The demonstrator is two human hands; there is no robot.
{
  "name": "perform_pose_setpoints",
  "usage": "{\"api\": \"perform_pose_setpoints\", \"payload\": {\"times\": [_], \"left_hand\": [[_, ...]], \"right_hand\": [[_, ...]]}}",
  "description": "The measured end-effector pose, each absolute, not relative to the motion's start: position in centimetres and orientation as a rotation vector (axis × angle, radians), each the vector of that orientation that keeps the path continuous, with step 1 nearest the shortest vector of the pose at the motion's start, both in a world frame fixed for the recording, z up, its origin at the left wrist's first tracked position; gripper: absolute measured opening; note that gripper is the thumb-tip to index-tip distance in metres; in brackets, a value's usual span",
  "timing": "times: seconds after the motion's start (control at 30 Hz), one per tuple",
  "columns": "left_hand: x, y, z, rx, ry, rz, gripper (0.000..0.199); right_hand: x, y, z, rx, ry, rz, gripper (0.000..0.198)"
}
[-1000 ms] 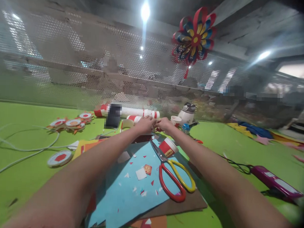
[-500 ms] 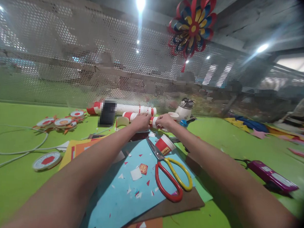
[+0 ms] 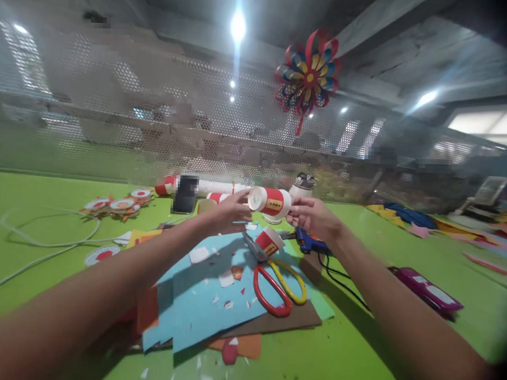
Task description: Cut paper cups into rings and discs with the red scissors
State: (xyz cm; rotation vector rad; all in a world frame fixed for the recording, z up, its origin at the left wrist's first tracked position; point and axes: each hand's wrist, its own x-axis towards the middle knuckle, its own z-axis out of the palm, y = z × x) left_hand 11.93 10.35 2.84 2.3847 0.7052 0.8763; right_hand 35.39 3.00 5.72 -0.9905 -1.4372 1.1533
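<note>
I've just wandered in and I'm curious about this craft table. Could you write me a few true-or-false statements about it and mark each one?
1. A red-and-white paper cup is between the left hand and the right hand. True.
2. Both handles of the scissors are red. False: one handle is red and the other is yellow.
3. The scissors lie partly over blue paper. True.
4. The flower decoration lies flat on the green table. False: the flower decoration hangs up in the air.
5. The blue tool is nearer the left hand than the right hand. False: the blue tool is nearer the right hand.
</note>
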Motion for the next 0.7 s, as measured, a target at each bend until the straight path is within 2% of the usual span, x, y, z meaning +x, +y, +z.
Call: {"api": "perform_pose_setpoints", "payload": {"times": [0.1, 0.3, 0.53, 0.7], "left_hand": [[10.5, 4.4, 3.7, 2.108, 0.470, 0.959, 0.063], [8.8, -2.4, 4.0, 2.082, 0.715, 1.415, 0.063], [6.9, -2.4, 3.7, 1.971, 0.737, 1.575, 0.060], [6.4, -0.2, 1.8, 1.707, 0.642, 1.464, 0.062]], "right_hand": [[34.3, 1.3, 4.8, -0.864, -1.468, 1.227, 0.025], [30.4, -0.5, 3.8, -0.720, -1.541, 1.363, 0.020], [26.4, -1.2, 3.6, -0.697, -1.657, 1.407, 0.023], [26.5, -0.6, 2.4, -0.775, -1.619, 1.270, 0.023]]}}
